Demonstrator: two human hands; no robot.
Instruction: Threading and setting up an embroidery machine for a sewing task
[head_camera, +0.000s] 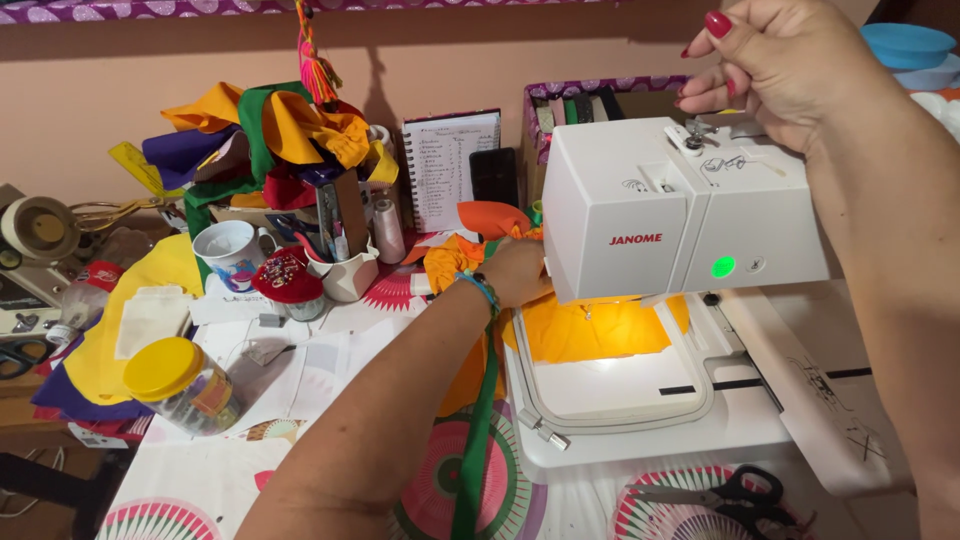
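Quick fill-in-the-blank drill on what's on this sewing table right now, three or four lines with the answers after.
1. The right hand is raised over the top of the white ____ machine.
2. The left hand rests on the ____ fabric stretched in the hoop.
3. The jar at the left has a ____ lid.
4. Black-handled ____ lie at the table's near edge.

Missing words: sewing; orange; yellow; scissors

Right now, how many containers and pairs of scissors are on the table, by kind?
Jar with yellow lid: 1
Mug: 1
White tool pot: 1
Black-handled scissors: 1
Total: 4
A dark handle at the left edge may be another pair of scissors; too cut off to count.
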